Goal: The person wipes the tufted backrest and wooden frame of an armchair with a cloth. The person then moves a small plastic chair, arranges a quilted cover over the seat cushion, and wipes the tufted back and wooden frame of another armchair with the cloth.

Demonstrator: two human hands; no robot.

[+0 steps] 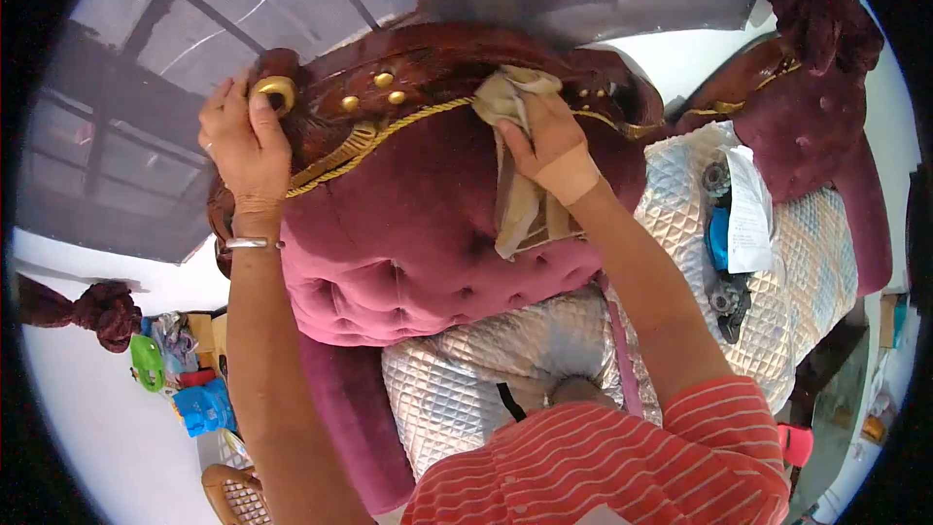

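Head view: a cloth [500, 97] is clutched in the right hand [556, 141] against sofa trim [437, 63]. Left of it, a wooden scroll [277, 62] is clasped by the left hand [243, 144].

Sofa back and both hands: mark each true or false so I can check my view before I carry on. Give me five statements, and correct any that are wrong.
1. The right hand holds a cloth at the wooden frame. True.
2. The left hand lies on the tufted upholstery. False: it is up at the end of the frame, its thumb at the gold ring.
3. Twisted gold cord runs along the border between wood and upholstery. True.
4. The bracelet is on the right wrist. False: it is on the left.
5. The printed paper is under the cloth. False: it lies off to the right, over the quilted cover.
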